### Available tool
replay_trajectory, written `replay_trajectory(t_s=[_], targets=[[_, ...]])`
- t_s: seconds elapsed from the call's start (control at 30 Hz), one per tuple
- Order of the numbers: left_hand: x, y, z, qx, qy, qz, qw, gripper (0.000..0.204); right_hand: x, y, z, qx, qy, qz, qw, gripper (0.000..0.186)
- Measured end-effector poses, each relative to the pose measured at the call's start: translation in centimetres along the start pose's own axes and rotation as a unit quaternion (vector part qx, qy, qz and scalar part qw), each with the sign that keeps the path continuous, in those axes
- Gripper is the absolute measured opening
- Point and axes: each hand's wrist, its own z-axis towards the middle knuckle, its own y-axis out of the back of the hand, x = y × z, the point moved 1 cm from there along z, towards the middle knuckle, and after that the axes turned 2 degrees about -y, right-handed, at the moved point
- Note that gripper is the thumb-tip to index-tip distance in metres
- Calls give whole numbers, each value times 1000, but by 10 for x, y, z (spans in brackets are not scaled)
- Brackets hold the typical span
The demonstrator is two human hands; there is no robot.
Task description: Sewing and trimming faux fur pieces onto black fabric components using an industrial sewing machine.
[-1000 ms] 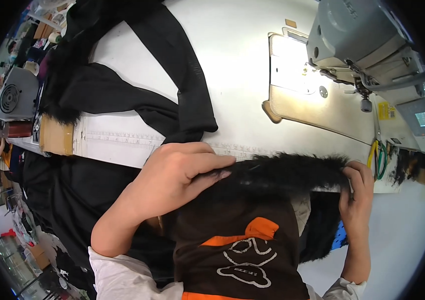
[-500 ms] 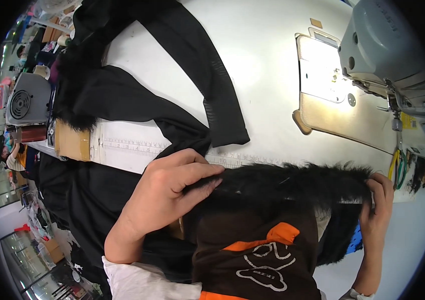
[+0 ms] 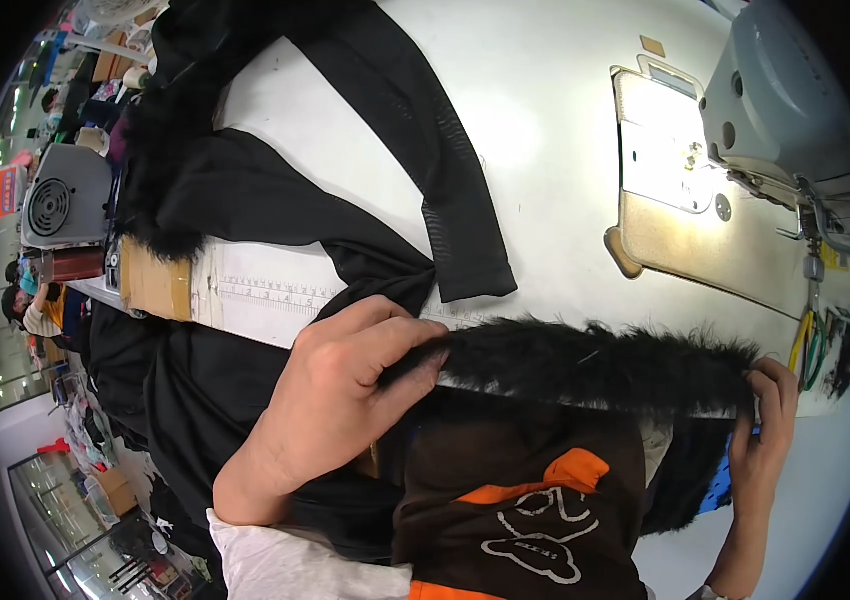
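Fur strip (image 3: 595, 368): one, black, long-haired; stretched lengthwise between both hands at the near edge of the counter (image 3: 565, 220), in front of the apron; a pale line shows along its near side.

Left hand (image 3: 350, 375): thumb and fingers pinched together on the strip's left end.

Right hand (image 3: 767, 415): fingers bent over the strip's right end, gripping it.

Cloth (image 3: 470, 215): black, two long limbs on the counter, meeting just beyond the left hand; black fur trim (image 3: 160, 235) at its left.

Scale (image 3: 280, 295): marked along the near part of the counter, partly under the cloth.

Dark fabric (image 3: 205, 385): black, in folds, hanging left of the left forearm.

Apron (image 3: 525, 475): brown, orange detail, pale line drawing; worn over white sleeves (image 3: 285, 560).

Sewing machine (image 3: 790, 110): grey, far right; lit plate (image 3: 660, 165) set in the counter beside it.

Grey box (image 3: 70, 200): round grille; beyond the counter's left end.

Loops (image 3: 808, 345): yellow and green, near the right hand.
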Motion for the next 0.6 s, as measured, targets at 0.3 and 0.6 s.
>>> replay_trajectory(t_s=[0.3,0.6], targets=[[-3,-4,-3,7,-51,93,994,28,1,3,-1,-3,11,-6,1000,41],[-15,-17,4,31,-147,274,950,26,-3,6,1,-24,50,-35,998,50]])
